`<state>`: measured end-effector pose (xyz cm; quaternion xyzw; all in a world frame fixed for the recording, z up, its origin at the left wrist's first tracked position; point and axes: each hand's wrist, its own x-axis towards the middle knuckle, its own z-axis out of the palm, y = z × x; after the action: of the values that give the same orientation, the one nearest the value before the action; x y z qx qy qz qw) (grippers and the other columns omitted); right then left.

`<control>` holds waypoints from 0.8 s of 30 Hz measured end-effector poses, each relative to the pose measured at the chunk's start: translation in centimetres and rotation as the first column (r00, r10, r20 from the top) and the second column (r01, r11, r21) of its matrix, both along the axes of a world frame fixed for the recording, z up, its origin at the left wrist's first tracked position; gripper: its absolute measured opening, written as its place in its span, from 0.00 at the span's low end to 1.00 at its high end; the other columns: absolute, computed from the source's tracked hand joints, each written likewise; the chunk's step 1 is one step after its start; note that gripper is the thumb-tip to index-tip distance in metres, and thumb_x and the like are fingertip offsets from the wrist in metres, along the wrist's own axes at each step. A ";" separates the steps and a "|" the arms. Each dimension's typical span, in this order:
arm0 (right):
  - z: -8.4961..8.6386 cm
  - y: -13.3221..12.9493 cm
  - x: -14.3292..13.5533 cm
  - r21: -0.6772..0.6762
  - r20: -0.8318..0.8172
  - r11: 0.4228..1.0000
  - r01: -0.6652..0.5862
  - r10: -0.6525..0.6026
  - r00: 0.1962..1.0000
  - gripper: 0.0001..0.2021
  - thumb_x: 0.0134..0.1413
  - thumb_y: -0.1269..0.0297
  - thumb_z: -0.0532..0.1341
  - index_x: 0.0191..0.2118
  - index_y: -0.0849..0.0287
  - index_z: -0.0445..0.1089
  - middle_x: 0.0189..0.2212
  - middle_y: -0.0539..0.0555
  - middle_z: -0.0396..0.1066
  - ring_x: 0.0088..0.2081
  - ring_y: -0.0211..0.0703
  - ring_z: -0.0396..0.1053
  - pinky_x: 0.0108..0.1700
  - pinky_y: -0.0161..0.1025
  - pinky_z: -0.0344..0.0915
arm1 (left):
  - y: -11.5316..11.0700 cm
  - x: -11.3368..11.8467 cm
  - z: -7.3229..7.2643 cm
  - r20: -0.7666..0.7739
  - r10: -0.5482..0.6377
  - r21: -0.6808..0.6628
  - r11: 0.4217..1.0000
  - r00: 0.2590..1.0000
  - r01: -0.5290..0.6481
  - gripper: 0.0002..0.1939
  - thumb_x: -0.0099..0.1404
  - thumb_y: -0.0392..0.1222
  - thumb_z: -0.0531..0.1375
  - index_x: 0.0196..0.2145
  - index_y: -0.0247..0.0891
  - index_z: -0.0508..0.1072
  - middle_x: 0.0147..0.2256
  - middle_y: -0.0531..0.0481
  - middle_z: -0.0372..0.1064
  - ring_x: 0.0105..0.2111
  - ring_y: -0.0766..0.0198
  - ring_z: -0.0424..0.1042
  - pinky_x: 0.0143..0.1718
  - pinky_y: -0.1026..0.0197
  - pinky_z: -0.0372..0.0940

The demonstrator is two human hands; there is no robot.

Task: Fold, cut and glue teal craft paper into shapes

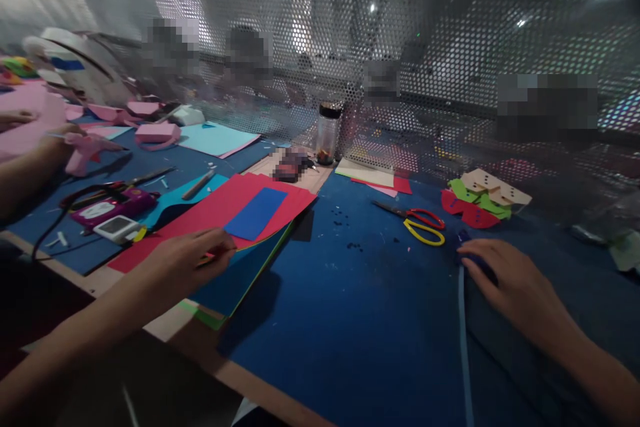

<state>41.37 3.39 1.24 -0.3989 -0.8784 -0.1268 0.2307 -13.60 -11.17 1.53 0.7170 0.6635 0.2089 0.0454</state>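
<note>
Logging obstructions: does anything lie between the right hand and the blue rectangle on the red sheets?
Yes, low things on the blue tabletop: the scissors nearer the right hand, then small dark bits and a dark flat piece toward the blue rectangle. Nothing tall shows.

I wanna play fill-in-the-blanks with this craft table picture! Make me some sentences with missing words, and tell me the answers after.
1. Near the person's left hand, the blue rectangle lies on ____ paper.
2. The scissors have handles coloured red and ____.
3. The clear jar has a ____ lid.
4. The pink glue gun is on the picture's ____ side.

Missing words: red; yellow; black; left.
</note>
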 end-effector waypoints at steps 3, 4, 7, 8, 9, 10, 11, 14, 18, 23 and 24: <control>2.6 -2.0 -6.7 -0.103 -0.010 0.969 -0.225 0.226 0.974 0.11 0.70 0.61 0.57 0.53 0.56 0.71 0.50 0.59 0.74 0.52 0.51 0.71 0.54 0.49 0.66 | -0.1 0.0 0.1 -0.030 -0.048 0.075 0.996 0.998 0.050 0.13 0.72 0.50 0.52 0.41 0.43 0.73 0.39 0.50 0.78 0.33 0.61 0.77 0.33 0.62 0.65; 3.3 -2.8 -9.4 -0.130 -0.013 0.937 -0.323 0.324 0.946 0.10 0.70 0.63 0.56 0.53 0.56 0.70 0.50 0.59 0.74 0.52 0.50 0.71 0.54 0.48 0.66 | 0.0 0.1 0.1 -0.029 -0.042 0.096 0.994 0.999 0.044 0.14 0.73 0.51 0.52 0.41 0.42 0.73 0.40 0.49 0.78 0.34 0.60 0.77 0.34 0.62 0.65; 4.5 -5.0 -17.6 -0.187 0.019 0.789 -0.586 0.599 0.801 0.09 0.71 0.64 0.57 0.51 0.59 0.70 0.47 0.59 0.75 0.50 0.49 0.71 0.51 0.47 0.66 | 0.1 0.4 0.2 -0.008 0.004 0.134 0.991 1.000 -0.003 0.15 0.74 0.52 0.51 0.41 0.41 0.72 0.41 0.47 0.78 0.38 0.58 0.77 0.38 0.60 0.67; 4.5 -5.6 -20.1 -0.195 0.053 0.738 -0.646 0.666 0.744 0.10 0.71 0.62 0.56 0.50 0.59 0.70 0.47 0.58 0.75 0.49 0.48 0.70 0.51 0.46 0.65 | 0.1 0.5 0.2 0.001 0.026 0.145 0.989 1.000 -0.025 0.16 0.74 0.53 0.50 0.41 0.41 0.72 0.42 0.46 0.78 0.39 0.57 0.77 0.40 0.59 0.67; 4.3 -6.0 -22.5 -0.199 0.086 0.689 -0.696 0.720 0.688 0.10 0.72 0.61 0.56 0.50 0.60 0.70 0.47 0.59 0.74 0.50 0.48 0.70 0.50 0.46 0.65 | 0.1 0.6 0.2 0.011 0.047 0.155 0.987 0.999 -0.048 0.17 0.74 0.53 0.50 0.42 0.40 0.71 0.42 0.45 0.77 0.40 0.56 0.77 0.42 0.58 0.67; 3.9 -6.2 -24.7 -0.205 0.125 0.655 -0.727 0.754 0.645 0.10 0.71 0.60 0.57 0.49 0.60 0.70 0.47 0.59 0.74 0.50 0.48 0.69 0.50 0.46 0.64 | 0.0 0.7 0.3 0.022 0.066 0.164 0.984 0.998 -0.069 0.17 0.74 0.54 0.50 0.42 0.40 0.71 0.43 0.45 0.77 0.41 0.55 0.77 0.43 0.57 0.67; 3.3 -6.4 -26.6 -0.194 0.164 0.627 -0.755 0.779 0.605 0.10 0.71 0.60 0.58 0.49 0.61 0.70 0.46 0.59 0.74 0.50 0.49 0.68 0.49 0.46 0.64 | -0.1 0.7 0.3 0.034 0.083 0.171 0.981 0.996 -0.088 0.17 0.74 0.54 0.50 0.42 0.40 0.71 0.43 0.45 0.77 0.42 0.55 0.76 0.44 0.57 0.67; 1.2 -6.1 -30.8 -0.164 0.262 0.587 -0.793 0.801 0.538 0.08 0.70 0.62 0.59 0.44 0.62 0.69 0.44 0.59 0.73 0.46 0.50 0.68 0.43 0.46 0.62 | -0.4 0.7 0.4 0.064 0.117 0.179 0.976 0.991 -0.126 0.17 0.75 0.54 0.50 0.43 0.41 0.70 0.43 0.44 0.77 0.42 0.55 0.76 0.45 0.56 0.67; -0.5 -5.3 -33.0 -0.119 0.298 0.561 -0.819 0.807 0.510 0.07 0.72 0.68 0.53 0.43 0.61 0.68 0.41 0.57 0.72 0.42 0.49 0.67 0.41 0.45 0.60 | -0.3 0.6 0.0 0.082 0.101 0.192 0.974 0.991 -0.116 0.15 0.75 0.52 0.50 0.42 0.40 0.70 0.43 0.44 0.77 0.43 0.55 0.77 0.45 0.56 0.66; -0.6 -5.1 -33.1 -0.059 0.358 0.462 -0.885 0.837 0.414 0.12 0.71 0.74 0.49 0.40 0.62 0.68 0.38 0.58 0.71 0.40 0.47 0.66 0.42 0.46 0.59 | 0.1 0.6 -0.6 0.066 0.064 0.234 0.969 0.996 -0.078 0.14 0.76 0.50 0.50 0.42 0.40 0.70 0.44 0.44 0.77 0.43 0.56 0.77 0.45 0.57 0.66; -0.5 -5.1 -33.2 -0.054 0.354 0.462 -0.885 0.838 0.416 0.12 0.71 0.74 0.49 0.39 0.62 0.68 0.38 0.58 0.71 0.40 0.47 0.65 0.41 0.45 0.58 | 0.1 0.6 -0.5 0.060 0.058 0.242 0.968 0.997 -0.071 0.14 0.76 0.50 0.50 0.43 0.40 0.70 0.44 0.44 0.77 0.43 0.56 0.77 0.45 0.58 0.66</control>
<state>8.18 -1.73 0.75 0.1546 -0.9711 -0.1170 0.1394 -13.03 -11.06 0.98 0.6895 0.6542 0.3091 -0.0324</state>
